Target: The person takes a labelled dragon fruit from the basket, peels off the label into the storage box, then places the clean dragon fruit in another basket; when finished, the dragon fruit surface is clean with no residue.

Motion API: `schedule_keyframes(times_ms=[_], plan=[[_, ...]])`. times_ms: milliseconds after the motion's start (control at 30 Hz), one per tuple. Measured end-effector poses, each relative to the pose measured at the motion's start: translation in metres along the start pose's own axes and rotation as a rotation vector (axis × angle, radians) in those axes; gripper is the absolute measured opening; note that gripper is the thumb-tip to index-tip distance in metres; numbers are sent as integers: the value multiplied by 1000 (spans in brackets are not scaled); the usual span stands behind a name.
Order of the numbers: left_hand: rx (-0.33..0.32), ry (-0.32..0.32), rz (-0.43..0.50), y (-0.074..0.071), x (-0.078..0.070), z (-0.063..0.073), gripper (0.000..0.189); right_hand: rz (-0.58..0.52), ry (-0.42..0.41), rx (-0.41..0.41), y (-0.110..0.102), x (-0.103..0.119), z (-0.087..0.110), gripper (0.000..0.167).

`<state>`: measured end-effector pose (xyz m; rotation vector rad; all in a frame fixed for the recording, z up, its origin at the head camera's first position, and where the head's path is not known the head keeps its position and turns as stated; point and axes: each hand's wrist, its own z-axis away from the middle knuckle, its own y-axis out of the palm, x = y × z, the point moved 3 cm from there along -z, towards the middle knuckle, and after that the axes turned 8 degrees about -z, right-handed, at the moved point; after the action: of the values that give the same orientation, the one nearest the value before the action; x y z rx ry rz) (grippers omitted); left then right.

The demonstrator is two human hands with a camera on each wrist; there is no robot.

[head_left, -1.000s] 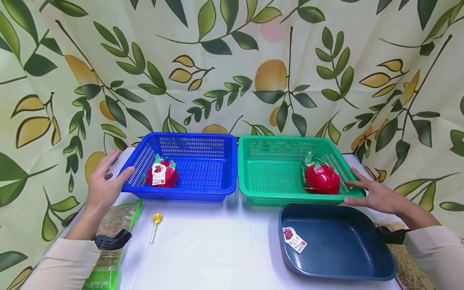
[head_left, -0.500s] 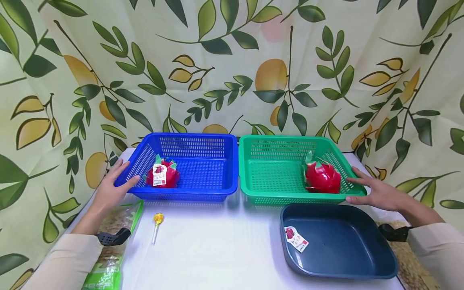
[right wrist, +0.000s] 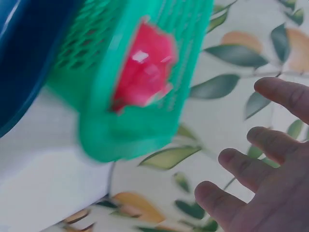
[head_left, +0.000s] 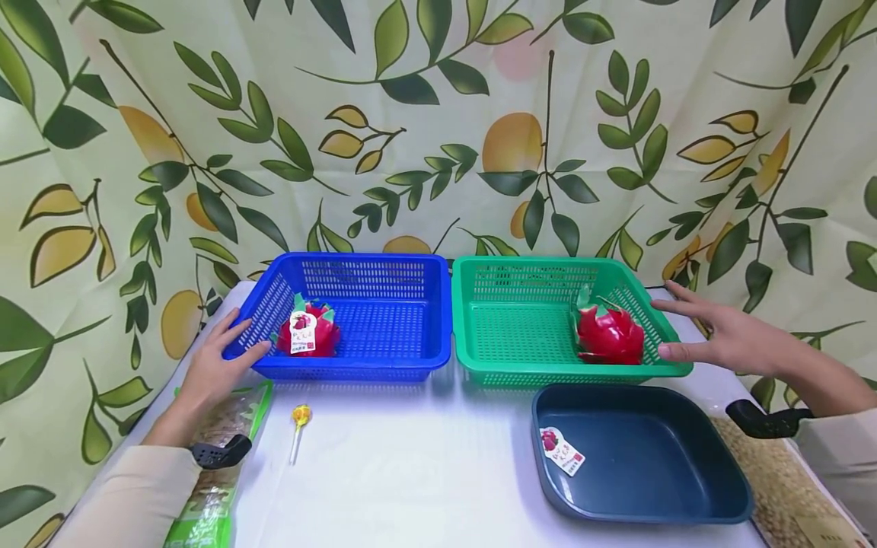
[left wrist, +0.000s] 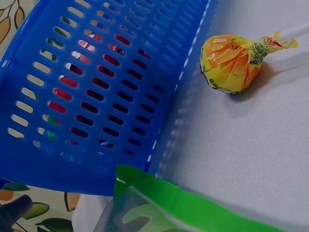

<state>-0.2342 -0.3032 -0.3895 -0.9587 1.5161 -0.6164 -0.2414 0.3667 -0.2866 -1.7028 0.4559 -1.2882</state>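
My left hand [head_left: 221, 367] has its fingers spread at the near left corner of a blue slotted basket [head_left: 370, 371]. A red dragon fruit [head_left: 327, 341] with green tips and a white label lies inside. To the right, a green slotted basket [head_left: 534, 374] contains a second shiny red dragon fruit [head_left: 610, 341]. My right hand [head_left: 733, 335] holds nothing and hovers at that basket's right end, fingers apart. In the right wrist view, its outstretched fingers [right wrist: 241, 169] are separated from the basket by a gap.
A dark blue basin [head_left: 637, 457] with a label inside stands in front of the green basket. A yellow-wrapped lollipop [head_left: 301, 415] lies before the blue basket. A green-edged bag [head_left: 212, 487] lies under my left forearm, and a bag of beige grains [head_left: 788, 479] is at the right.
My right hand has lifted off the green basket's corner, moving up and right. My left hand has shifted slightly right and down along the blue basket's corner. The baskets and fruits stay put.
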Motion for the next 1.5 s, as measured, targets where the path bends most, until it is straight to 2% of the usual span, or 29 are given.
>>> schedule_keyframes(times_ms=[333, 567, 1000, 1500], plan=[[-4, -5, -1, 0, 0, 0, 77, -11, -118, 37, -2, 68, -27, 71], [12, -8, -10, 0, -2, 0, 78, -90, -154, 102, 9, 108, -50, 68], [18, -12, -9, -1, 0, 1, 79, -152, -181, 209, 33, 153, -113, 70], [37, -9, 9, -4, -1, 0, 77, -198, -273, 322, 86, 196, -205, 76]])
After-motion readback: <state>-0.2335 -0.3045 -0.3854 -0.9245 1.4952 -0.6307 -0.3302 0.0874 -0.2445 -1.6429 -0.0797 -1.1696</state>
